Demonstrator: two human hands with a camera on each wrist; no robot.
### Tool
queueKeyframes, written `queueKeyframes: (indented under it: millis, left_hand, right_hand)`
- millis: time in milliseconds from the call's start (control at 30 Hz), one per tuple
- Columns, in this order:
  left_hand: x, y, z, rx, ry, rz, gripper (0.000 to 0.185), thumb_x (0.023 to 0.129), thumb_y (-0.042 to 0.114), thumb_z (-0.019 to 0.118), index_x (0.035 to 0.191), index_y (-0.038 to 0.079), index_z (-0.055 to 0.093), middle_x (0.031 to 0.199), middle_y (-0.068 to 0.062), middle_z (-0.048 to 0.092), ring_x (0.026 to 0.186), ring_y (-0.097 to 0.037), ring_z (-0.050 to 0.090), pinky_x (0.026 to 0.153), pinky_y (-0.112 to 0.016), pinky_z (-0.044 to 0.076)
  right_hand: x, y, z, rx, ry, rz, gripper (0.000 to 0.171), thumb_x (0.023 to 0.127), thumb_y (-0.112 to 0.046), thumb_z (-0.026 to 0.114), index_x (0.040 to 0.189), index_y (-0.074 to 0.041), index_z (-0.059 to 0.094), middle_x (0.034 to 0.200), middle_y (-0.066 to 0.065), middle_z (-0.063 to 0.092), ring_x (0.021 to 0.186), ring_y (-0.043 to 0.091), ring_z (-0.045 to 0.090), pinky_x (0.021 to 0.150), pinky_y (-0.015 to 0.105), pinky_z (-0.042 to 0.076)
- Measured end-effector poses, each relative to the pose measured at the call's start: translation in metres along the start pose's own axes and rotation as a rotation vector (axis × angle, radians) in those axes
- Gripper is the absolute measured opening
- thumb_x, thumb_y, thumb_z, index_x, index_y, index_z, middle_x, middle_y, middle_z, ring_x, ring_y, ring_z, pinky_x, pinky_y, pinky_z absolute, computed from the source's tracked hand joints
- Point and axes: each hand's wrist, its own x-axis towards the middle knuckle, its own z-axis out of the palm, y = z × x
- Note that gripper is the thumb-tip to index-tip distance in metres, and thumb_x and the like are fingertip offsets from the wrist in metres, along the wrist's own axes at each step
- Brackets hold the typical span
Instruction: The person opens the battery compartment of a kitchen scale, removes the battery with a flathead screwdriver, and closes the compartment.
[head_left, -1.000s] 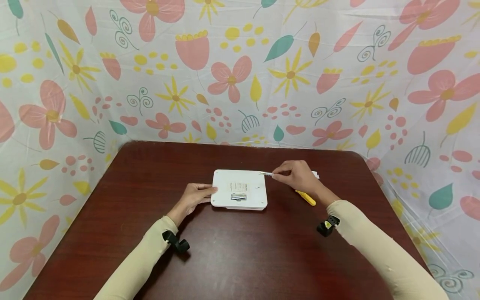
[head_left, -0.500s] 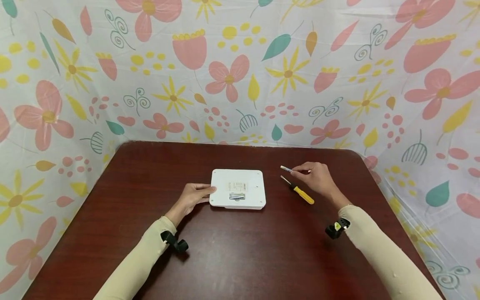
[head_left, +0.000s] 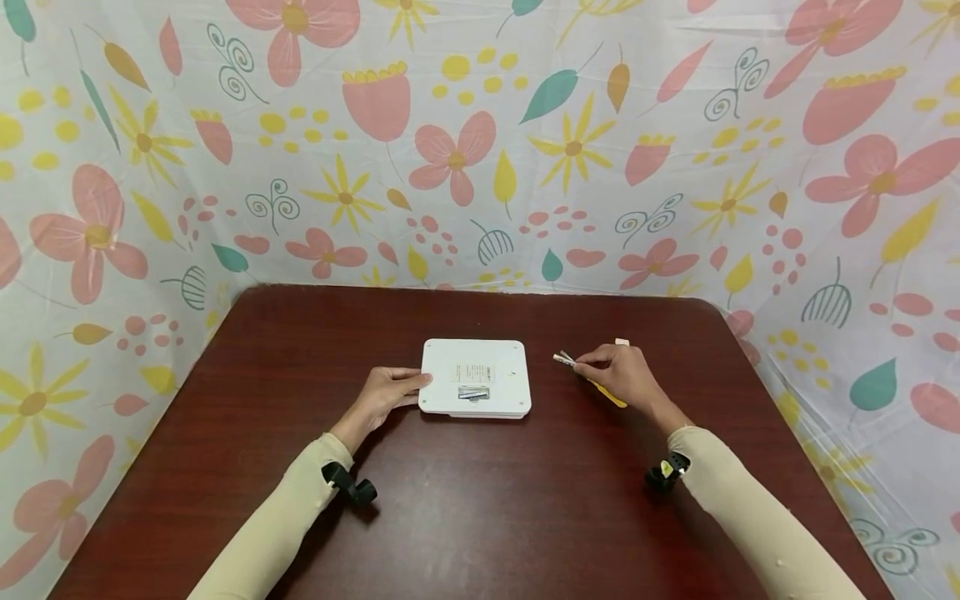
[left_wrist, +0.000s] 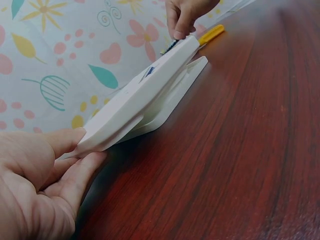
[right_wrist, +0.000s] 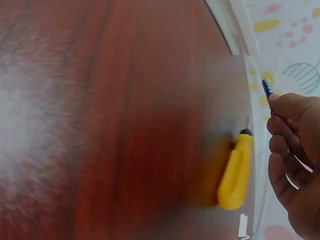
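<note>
A flat white device point(head_left: 476, 377) lies underside up in the middle of the dark red table point(head_left: 480, 500), with an open slot holding a battery point(head_left: 474, 392). My left hand point(head_left: 416, 385) holds its left edge, thumb above and fingers point(left_wrist: 82, 172) below. My right hand point(head_left: 581, 360) hovers just right of the device and pinches a small battery point(head_left: 562, 359) that points toward it. A yellow-handled screwdriver point(head_left: 611, 395) lies on the table under that hand. In the right wrist view, the screwdriver point(right_wrist: 235, 172) is left of my fingers point(right_wrist: 295, 150), and the battery's blue tip point(right_wrist: 267, 90) sticks out.
A small white piece point(head_left: 622, 342) lies on the table behind my right hand. Flowered cloth point(head_left: 480, 150) walls in the table at the back and on both sides. Each wrist carries a black camera mount point(head_left: 352, 486).
My right hand left the device's back right corner, swung out to the right with the battery, then came back down over the screwdriver. The left hand and device stayed put.
</note>
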Motion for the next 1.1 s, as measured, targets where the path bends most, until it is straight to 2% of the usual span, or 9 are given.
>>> queueKeyframes:
  millis: [200, 433, 633, 800, 967, 1100]
  left_hand:
    - [-0.001, 0.001, 0.001, 0.001, 0.002, -0.005, 0.039, 0.091, 0.002, 0.076, 0.123, -0.018, 0.064, 0.105, -0.022, 0.073, 0.083, -0.017, 0.073, 0.080, -0.033, 0.065]
    - [-0.002, 0.001, 0.001, 0.002, -0.001, -0.006, 0.039, 0.091, 0.002, 0.076, 0.123, -0.018, 0.064, 0.107, -0.023, 0.073, 0.084, -0.017, 0.073, 0.080, -0.033, 0.064]
    - [-0.002, 0.001, 0.000, 0.008, -0.002, 0.001, 0.040, 0.091, 0.003, 0.076, 0.123, -0.017, 0.064, 0.110, -0.025, 0.072, 0.085, -0.018, 0.073, 0.081, -0.033, 0.064]
    - [-0.002, 0.001, 0.000, 0.004, -0.005, 0.003, 0.040, 0.091, 0.002, 0.076, 0.123, -0.018, 0.064, 0.108, -0.024, 0.073, 0.085, -0.017, 0.073, 0.081, -0.033, 0.064]
    - [-0.002, 0.001, 0.000, -0.002, -0.009, 0.005, 0.039, 0.091, 0.001, 0.076, 0.123, -0.018, 0.064, 0.106, -0.023, 0.073, 0.084, -0.017, 0.072, 0.081, -0.033, 0.064]
    - [-0.001, 0.001, 0.000, -0.003, -0.008, 0.004, 0.038, 0.091, 0.001, 0.076, 0.122, -0.018, 0.064, 0.105, -0.022, 0.073, 0.084, -0.017, 0.072, 0.080, -0.033, 0.064]
  right_hand:
    - [-0.002, -0.003, 0.009, 0.005, -0.026, -0.019, 0.006, 0.087, -0.018, 0.084, 0.092, -0.016, 0.084, 0.084, -0.003, 0.074, 0.074, 0.011, 0.063, 0.060, 0.024, 0.050]
    - [-0.002, -0.002, 0.013, -0.038, -0.077, -0.086, 0.007, 0.086, -0.019, 0.084, 0.090, -0.013, 0.084, 0.079, -0.007, 0.070, 0.070, 0.009, 0.057, 0.059, 0.025, 0.048]
    - [-0.001, -0.002, 0.016, -0.144, -0.090, -0.135, 0.004, 0.084, -0.017, 0.083, 0.087, -0.014, 0.084, 0.075, -0.008, 0.068, 0.071, 0.014, 0.055, 0.060, 0.030, 0.045]
    - [-0.001, -0.005, 0.017, -0.237, -0.118, -0.123, 0.006, 0.084, -0.018, 0.083, 0.089, -0.014, 0.084, 0.076, -0.006, 0.068, 0.074, 0.016, 0.055, 0.061, 0.034, 0.048]
    - [-0.002, -0.007, 0.015, -0.249, -0.123, -0.105, 0.012, 0.083, -0.021, 0.084, 0.092, -0.012, 0.084, 0.079, -0.003, 0.071, 0.076, 0.018, 0.058, 0.062, 0.036, 0.049]
    - [-0.002, -0.008, 0.012, -0.232, -0.107, -0.089, 0.015, 0.083, -0.022, 0.084, 0.093, -0.012, 0.084, 0.081, -0.001, 0.074, 0.074, 0.017, 0.057, 0.059, 0.032, 0.047]
